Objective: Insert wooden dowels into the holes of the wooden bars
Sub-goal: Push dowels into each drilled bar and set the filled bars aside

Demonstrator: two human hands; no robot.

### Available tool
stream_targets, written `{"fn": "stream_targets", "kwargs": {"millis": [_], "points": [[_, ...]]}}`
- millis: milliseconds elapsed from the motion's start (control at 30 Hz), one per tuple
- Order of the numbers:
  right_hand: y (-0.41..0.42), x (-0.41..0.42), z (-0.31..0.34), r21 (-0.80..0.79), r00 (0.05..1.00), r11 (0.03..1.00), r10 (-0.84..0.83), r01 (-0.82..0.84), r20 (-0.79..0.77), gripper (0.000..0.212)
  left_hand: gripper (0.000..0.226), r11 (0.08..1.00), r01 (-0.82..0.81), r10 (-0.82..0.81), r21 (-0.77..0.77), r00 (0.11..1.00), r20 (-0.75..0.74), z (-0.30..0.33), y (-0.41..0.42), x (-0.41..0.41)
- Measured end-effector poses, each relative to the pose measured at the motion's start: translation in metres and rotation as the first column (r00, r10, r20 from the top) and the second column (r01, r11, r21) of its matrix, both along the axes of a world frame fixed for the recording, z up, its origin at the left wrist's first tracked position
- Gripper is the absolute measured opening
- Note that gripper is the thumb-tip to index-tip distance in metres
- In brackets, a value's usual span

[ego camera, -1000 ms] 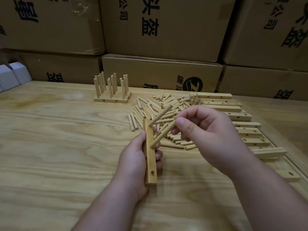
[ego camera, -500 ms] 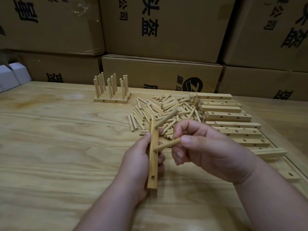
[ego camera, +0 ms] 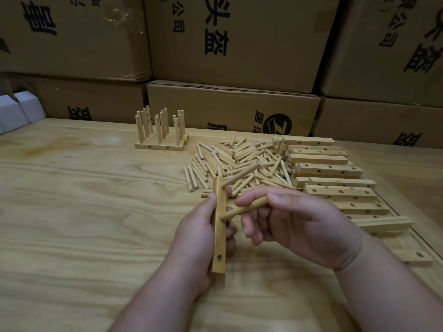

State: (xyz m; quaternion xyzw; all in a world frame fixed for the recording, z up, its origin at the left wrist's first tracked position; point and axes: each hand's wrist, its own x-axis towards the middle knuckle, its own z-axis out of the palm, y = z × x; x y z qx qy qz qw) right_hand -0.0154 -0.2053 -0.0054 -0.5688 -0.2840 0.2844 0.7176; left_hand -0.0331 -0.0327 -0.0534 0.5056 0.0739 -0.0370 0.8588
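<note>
My left hand (ego camera: 195, 238) grips a wooden bar (ego camera: 219, 226) held lengthwise above the table. One dowel (ego camera: 241, 174) sticks out of the bar's far end, slanting up to the right. My right hand (ego camera: 302, 224) pinches a second dowel (ego camera: 244, 208) between thumb and forefinger, its tip at the bar's middle hole. An empty hole shows near the bar's near end. Loose dowels (ego camera: 237, 161) lie in a heap behind the hands. Bars with holes (ego camera: 335, 185) are stacked in rows to the right.
Several finished bars with upright dowels (ego camera: 159, 130) stand at the back of the wooden table (ego camera: 72, 212). Cardboard boxes (ego camera: 230, 44) form a wall behind the table. White boxes (ego camera: 16, 113) sit at the far left. A single bar (ego camera: 417, 257) lies near the right edge.
My right hand has dropped and swung its dowel from slanting upward to nearly level, bringing the tip to the bar's middle hole. The left hand has tilted the bar slightly.
</note>
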Motion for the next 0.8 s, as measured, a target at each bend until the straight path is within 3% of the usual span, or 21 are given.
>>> {"fn": "stream_targets", "kwargs": {"millis": [600, 700, 800], "points": [[0.010, 0.001, -0.014, 0.080, 1.000, 0.997, -0.021, 0.019, 0.022, 0.047, 0.042, 0.997, 0.025, -0.025, 0.069, 1.000, 0.004, -0.001, 0.002, -0.001], [0.011, 0.002, -0.016, 0.083, 0.998, 0.995, -0.055, 0.054, 0.014, 0.042, 0.040, 1.000, -0.014, 0.014, -0.019, 1.000, -0.021, 0.000, 0.002, 0.001], [0.011, 0.004, -0.016, 0.026, 0.968, 0.968, -0.251, 0.250, 0.027, 0.039, 0.035, 0.983, -0.092, 0.085, -0.159, 0.995, -0.050, 0.002, 0.004, 0.003]]}}
